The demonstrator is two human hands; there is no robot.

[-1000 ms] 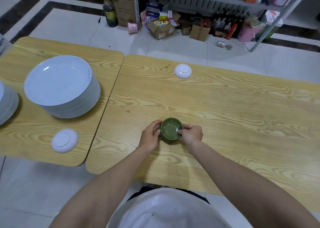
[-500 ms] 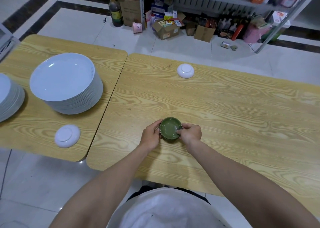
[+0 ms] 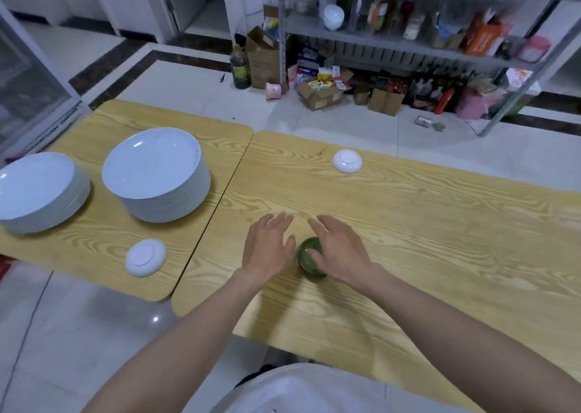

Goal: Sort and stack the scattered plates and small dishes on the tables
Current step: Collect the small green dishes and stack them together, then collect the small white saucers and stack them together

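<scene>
Green glaze shows between two wide, flat grips. The left grip [image 3: 268,246] hovers just left of the green dish [image 3: 306,254], fingers straight, holding nothing. The right grip [image 3: 338,252] spreads over the dish's right side, thumb across its rim; whether it touches, I cannot tell. The dish sits upright on the right desk [image 3: 440,224].

From it, the far white dish [image 3: 347,161] lies well beyond and slightly right, on the right grip's side. The near white dish [image 3: 145,257] lies well to the left on the left desk [image 3: 94,243], closer to the left grip. Both are round, so neither sets a grasp direction. Beyond and left stand the taller plate stack [image 3: 155,173] and lower plate stack [image 3: 37,189].
</scene>
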